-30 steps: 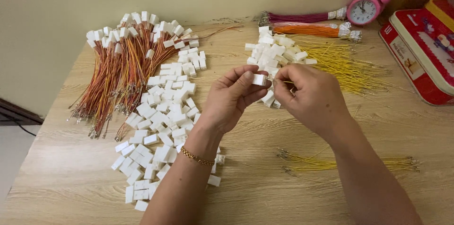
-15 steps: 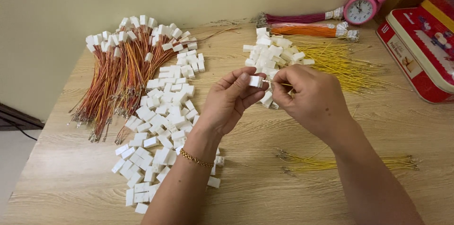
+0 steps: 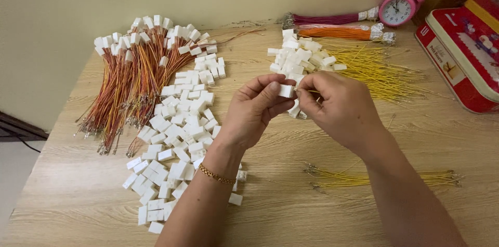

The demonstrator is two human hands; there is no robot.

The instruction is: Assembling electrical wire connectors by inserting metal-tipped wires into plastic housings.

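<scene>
My left hand pinches a small white plastic connector housing between thumb and fingers above the wooden table. My right hand meets it from the right, fingertips pinched on a thin yellow wire at the housing's end. A small pile of white housings lies just behind the hands. A large spread of white housings lies to the left of my left forearm.
Finished connectors with red and orange wires fan out at far left. Loose yellow wires lie right of the small pile, another bundle under my right forearm. Purple and orange wire bundles, a pink alarm clock and a red tin stand at back right.
Both hands stay together over the table, shifting only slightly while working at the same housing.
</scene>
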